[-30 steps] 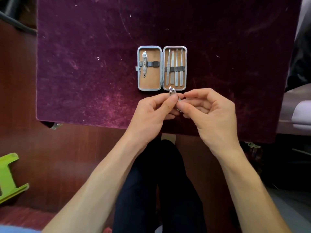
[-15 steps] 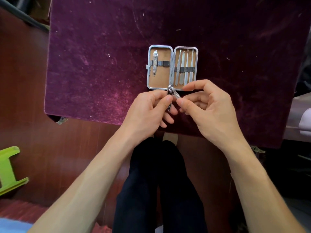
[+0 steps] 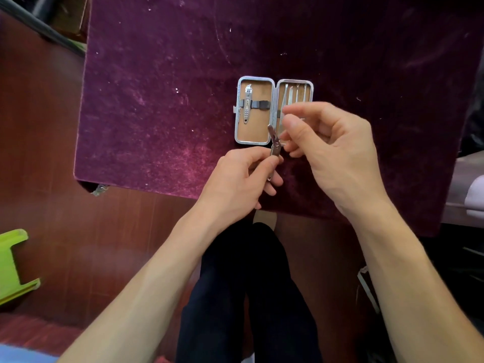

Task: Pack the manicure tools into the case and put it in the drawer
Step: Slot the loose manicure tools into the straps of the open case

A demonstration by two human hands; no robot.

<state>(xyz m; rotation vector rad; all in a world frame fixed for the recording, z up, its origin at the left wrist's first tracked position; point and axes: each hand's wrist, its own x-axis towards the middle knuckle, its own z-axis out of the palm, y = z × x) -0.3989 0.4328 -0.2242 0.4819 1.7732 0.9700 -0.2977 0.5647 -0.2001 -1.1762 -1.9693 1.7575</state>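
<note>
Purple velvet covers the table, and on it the case lies open flat, both halves showing. Just on the near side of the case, over its hinge, the left hand pinches a small nail clipper between thumb and fingers; its long axis runs roughly toward the case, the lever end raised over the left half. The right hand hovers over the case's right half, fingers loosely curled; whether its fingertips touch the clipper I cannot tell. The left hand is nearer the free loop of the elastic strap in the left half, beside one larger clipper already strapped in. Four slim tools sit in the right half, partly hidden.
</note>
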